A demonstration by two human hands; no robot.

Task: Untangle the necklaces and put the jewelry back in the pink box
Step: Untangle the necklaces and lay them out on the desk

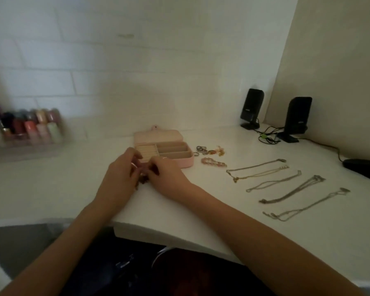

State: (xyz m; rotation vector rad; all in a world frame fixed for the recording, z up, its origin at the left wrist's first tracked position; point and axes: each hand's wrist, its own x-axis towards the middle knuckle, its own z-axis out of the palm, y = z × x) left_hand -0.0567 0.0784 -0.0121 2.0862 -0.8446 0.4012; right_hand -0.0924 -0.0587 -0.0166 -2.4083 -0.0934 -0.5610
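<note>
The pink box (186, 163) lies open on the white desk, its lid (158, 136) folded back and its beige compartments showing. Just in front of it my left hand (121, 174) and my right hand (169, 174) meet, both pinching a small dark beaded piece of jewelry (143, 180) that hangs between the fingers. Several untangled necklaces (295, 189) lie in straight rows to the right. A pink beaded bracelet (213, 162) and a cluster of rings and charms (209, 151) sit right of the box.
A clear rack of nail polish bottles (28, 127) stands at the back left. Two black speakers (251, 107) (297, 118) with cables stand in the back right corner. A black mouse (363, 168) lies at the right edge. The desk's front edge (179, 238) curves near my lap.
</note>
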